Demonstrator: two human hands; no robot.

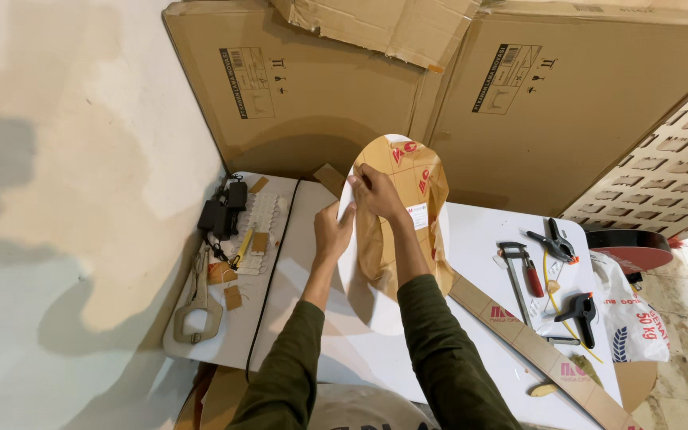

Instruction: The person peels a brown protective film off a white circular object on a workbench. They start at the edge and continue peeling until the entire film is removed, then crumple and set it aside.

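I hold up a white oval panel (376, 299) partly wrapped in brown packing tape, standing on the white table (479, 239). My left hand (331, 232) grips the panel's left edge. My right hand (377, 191) presses on the taped brown covering (408, 171) near the panel's top, fingers curled over it. Both forearms wear dark green sleeves.
Large cardboard sheets (312, 95) lean against the wall behind. At the left lie a black power adapter (223, 209), a white tray (260, 231) and a locking clamp (197, 306). On the right are a red-handled bar clamp (519, 271), black spring clamps (555, 243), a long taped strip (535, 342) and a printed sack (635, 318).
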